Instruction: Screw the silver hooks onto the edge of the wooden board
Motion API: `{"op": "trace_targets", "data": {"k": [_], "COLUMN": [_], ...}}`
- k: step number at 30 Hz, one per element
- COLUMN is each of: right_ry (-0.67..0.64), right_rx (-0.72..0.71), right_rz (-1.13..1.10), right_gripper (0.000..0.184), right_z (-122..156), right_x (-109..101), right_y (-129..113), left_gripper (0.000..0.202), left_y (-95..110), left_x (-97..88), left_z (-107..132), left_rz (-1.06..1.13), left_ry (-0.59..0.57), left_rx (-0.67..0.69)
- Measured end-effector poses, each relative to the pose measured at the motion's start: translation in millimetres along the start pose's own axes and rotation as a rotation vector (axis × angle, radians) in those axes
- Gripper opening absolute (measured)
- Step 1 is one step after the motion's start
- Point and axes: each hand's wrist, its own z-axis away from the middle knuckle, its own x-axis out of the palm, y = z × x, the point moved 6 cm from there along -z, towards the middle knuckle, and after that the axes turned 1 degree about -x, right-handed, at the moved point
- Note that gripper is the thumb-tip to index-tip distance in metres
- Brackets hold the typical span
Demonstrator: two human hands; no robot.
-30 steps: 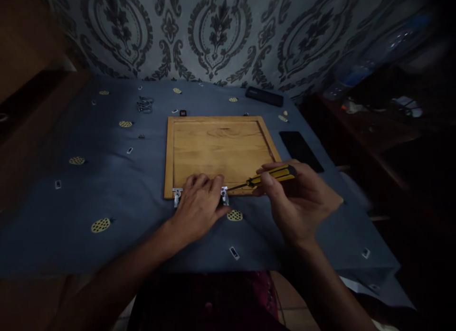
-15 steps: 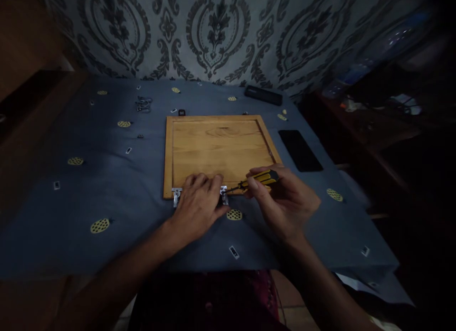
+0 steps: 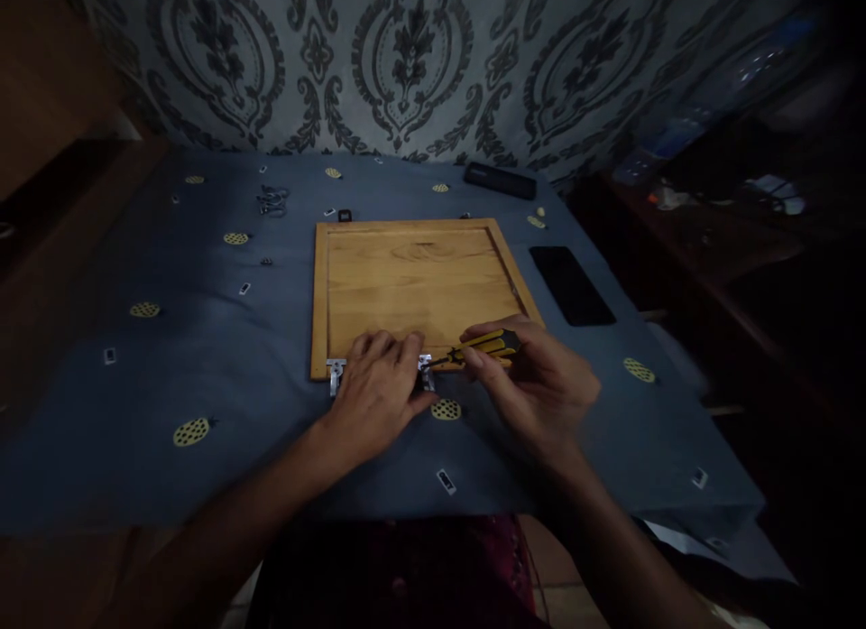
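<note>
A wooden panel (image 3: 412,282) with a raised frame lies flat on the cloth. My left hand (image 3: 379,385) grips its near edge, fingers bent over the top and thumb out to the right. On either side of that hand shows shiny metal hardware, a left piece (image 3: 336,376) and a right piece (image 3: 426,374); my hand hides whether they join. My right hand (image 3: 538,381) holds a yellow and black screwdriver (image 3: 491,343) pinched by the handle, tilted low. The screwdriver's tip meets the right metal piece; any screw there is too small to make out.
A black phone (image 3: 572,286) lies right of the panel, and a dark oblong case (image 3: 501,180) sits behind it. Small metal parts (image 3: 272,200) are piled at the back left. The blue patterned tablecloth (image 3: 223,367) reaches back to the papered wall (image 3: 412,69).
My right hand and the screwdriver have shifted slightly left, the tip staying at the right metal piece. My left hand keeps its place on the panel.
</note>
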Motion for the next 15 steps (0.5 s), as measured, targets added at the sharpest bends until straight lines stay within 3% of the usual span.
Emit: {"op": "trace_targets", "data": {"k": [10, 15], "right_ry": [-0.183, -0.203], "right_rx": [-0.003, 0.004], "right_rz": [-0.051, -0.066], "right_gripper": [0.006, 0.006], "right_z": [-16.2, -17.8], "right_x": [-3.2, -3.9], "right_y": [-2.6, -2.2], "left_gripper": [0.054, 0.055], "left_y": [-0.4, -0.7], "left_x": [-0.8, -0.7], "left_z": [-0.9, -1.7], "left_rz": [0.02, 0.02], "left_ry": [-0.004, -0.008], "left_rx": [-0.005, 0.003]}}
